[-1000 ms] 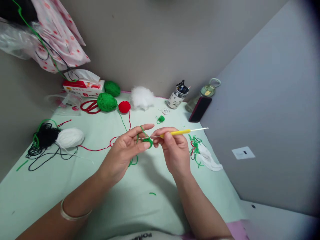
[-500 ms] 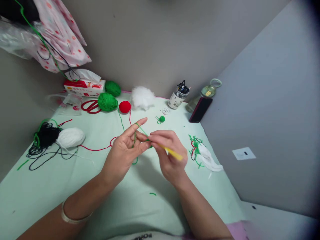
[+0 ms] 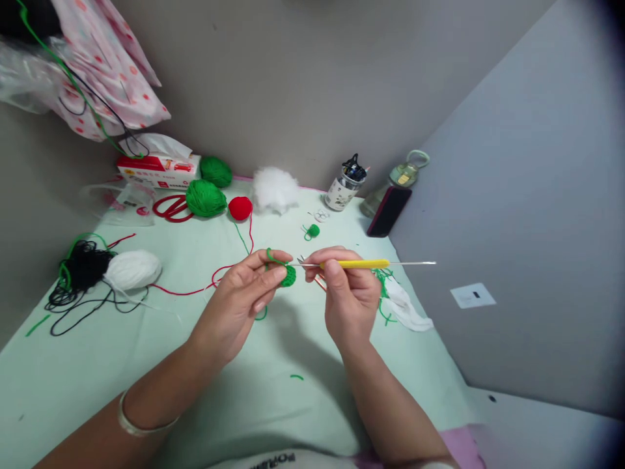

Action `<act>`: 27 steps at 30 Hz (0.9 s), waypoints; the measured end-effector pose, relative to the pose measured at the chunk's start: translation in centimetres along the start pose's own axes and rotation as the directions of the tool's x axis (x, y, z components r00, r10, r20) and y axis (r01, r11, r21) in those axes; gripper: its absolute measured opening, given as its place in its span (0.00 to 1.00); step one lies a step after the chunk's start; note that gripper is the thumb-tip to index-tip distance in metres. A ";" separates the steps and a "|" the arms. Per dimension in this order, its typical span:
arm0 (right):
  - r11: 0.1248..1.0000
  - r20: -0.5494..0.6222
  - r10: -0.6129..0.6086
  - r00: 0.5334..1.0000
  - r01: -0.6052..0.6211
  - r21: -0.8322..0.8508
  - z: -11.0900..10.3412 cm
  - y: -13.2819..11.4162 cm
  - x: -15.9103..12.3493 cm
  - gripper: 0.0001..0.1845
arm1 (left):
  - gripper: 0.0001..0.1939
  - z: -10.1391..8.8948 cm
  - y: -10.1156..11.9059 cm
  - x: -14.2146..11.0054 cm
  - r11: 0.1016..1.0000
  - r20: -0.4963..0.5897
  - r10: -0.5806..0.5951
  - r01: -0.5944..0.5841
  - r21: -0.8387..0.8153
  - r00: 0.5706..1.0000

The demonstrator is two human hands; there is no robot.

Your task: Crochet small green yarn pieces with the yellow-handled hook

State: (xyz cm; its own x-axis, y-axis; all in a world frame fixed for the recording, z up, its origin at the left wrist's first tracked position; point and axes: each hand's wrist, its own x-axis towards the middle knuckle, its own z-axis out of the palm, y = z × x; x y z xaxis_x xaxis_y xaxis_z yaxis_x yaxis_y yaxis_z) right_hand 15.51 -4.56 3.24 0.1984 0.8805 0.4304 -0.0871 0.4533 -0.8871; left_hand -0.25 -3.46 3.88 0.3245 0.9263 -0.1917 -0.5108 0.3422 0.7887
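My left hand (image 3: 244,290) pinches a small round green crochet piece (image 3: 289,277) between thumb and fingers, with green yarn (image 3: 276,256) looped at the index finger. My right hand (image 3: 349,293) is closed around a yellow-handled crochet hook (image 3: 364,264), held level. Its thin metal tip reaches the upper edge of the crochet piece. Pointed metal tips and an orange strip also show by the right fingers, perhaps small scissors; the fingers cover most of them.
Green balls of yarn (image 3: 206,198), a red ball (image 3: 240,208) and white stuffing (image 3: 276,189) stand at the back. White yarn (image 3: 133,270) and black yarn (image 3: 88,267) lie left. A pen cup (image 3: 340,193), phone (image 3: 389,212) and yarn scraps (image 3: 385,296) are on the right.
The hook has swung from pointing down toward me to lying level. My hands have drawn slightly apart, my left index finger has lowered, and the green crochet piece now shows more fully.
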 end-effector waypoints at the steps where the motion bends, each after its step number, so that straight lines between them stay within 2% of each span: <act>1: 1.000 -0.007 -0.011 1.000 0.011 -0.008 0.0 0.1 -0.1 0.08 | 0.06 0.0 -0.1 -0.1 1.000 0.002 -0.001 0.001 0.000 1.000; 12: 0.999 -0.009 -0.037 0.999 0.037 -0.027 -0.1 0.1 0.0 0.07 | 0.04 0.1 -0.1 0.1 1.000 0.005 -0.002 0.002 0.028 1.000; 18: 0.988 -0.008 -0.074 0.997 0.072 -0.140 0.0 -0.1 0.0 0.09 | 0.05 -0.1 0.0 0.0 0.998 -0.008 0.010 -0.009 0.058 1.000; 22: 0.937 0.058 -0.211 0.976 0.218 -0.271 -0.2 -0.3 -0.2 0.09 | 0.05 0.0 -0.2 0.0 0.994 -0.022 0.043 -0.040 0.106 0.999; 27: 0.718 0.269 -0.437 0.858 0.513 -0.470 -0.5 -0.4 -0.8 0.14 | 0.06 0.2 -0.6 0.1 0.976 -0.085 0.165 -0.150 0.160 0.983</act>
State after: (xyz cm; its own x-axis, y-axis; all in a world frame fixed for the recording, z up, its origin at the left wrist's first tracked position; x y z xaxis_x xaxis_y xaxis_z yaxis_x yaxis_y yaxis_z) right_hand 15.87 -5.54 3.14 -0.0544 0.5946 0.8022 0.4984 0.7123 -0.4942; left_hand 0.23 -3.59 3.49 0.1665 0.9801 -0.1080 -0.4196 0.1695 0.8917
